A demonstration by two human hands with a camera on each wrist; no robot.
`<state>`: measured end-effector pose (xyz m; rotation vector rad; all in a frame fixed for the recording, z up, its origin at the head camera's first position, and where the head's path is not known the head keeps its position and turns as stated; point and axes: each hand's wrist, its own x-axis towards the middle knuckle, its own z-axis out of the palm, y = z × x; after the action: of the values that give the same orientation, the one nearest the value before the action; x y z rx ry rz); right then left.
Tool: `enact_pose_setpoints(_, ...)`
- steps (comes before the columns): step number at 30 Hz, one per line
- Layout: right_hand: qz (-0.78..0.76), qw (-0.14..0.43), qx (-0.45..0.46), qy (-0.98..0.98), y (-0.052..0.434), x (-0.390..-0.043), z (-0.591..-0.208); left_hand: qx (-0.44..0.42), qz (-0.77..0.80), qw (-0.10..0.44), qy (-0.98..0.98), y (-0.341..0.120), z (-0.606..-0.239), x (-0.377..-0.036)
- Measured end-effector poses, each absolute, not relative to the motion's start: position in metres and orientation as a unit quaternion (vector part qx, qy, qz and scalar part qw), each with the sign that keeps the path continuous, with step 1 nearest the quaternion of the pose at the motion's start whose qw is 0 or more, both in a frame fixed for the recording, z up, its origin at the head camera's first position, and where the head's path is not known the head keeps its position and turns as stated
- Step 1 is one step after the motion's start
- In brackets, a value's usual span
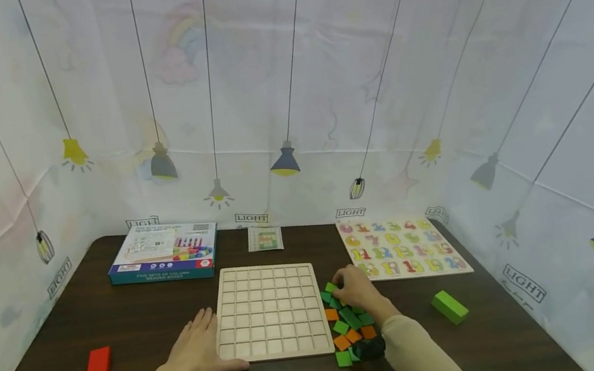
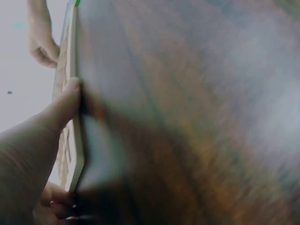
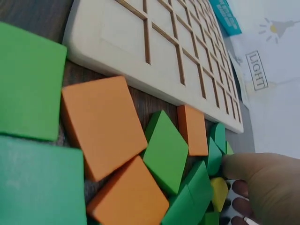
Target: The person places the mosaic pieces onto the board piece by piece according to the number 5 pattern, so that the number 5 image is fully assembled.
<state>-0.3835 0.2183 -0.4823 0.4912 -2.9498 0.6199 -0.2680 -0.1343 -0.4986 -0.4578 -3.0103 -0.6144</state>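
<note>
Pale wooden grid board (image 1: pixel 269 311) lies flat on dark brown tabletop (image 1: pixel 136 320). Left hand (image 1: pixel 198 354) rests against board's left edge, fingers straight, thumb (image 2: pixel 65 101) touching rim. Right hand (image 1: pixel 356 289) reaches into pile of green and orange square tiles (image 1: pixel 348 325) just right of board, fingers curled, pinching green tile (image 1: pixel 329 287).

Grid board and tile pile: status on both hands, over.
Left hand flat, steadying the grid board at its left edge. Right hand fingering the tile pile beside the board. Board cells empty. Nothing in the way.
</note>
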Motion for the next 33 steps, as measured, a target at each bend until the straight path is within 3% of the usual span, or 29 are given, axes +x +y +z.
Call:
enact_pose_setpoints(14, 0.236, 0.097, 0.211, -0.944, 0.215, -0.395, -0.485, -0.161, -0.196, -0.012, -0.967, -0.138, -0.491, -0.269)
enact_pose_setpoints(33, 0.245, 0.079, 0.282, -0.924, 0.17, -0.406, -0.487, -0.155, -0.201, -0.016, -0.967, -0.137, -0.494, -0.271)
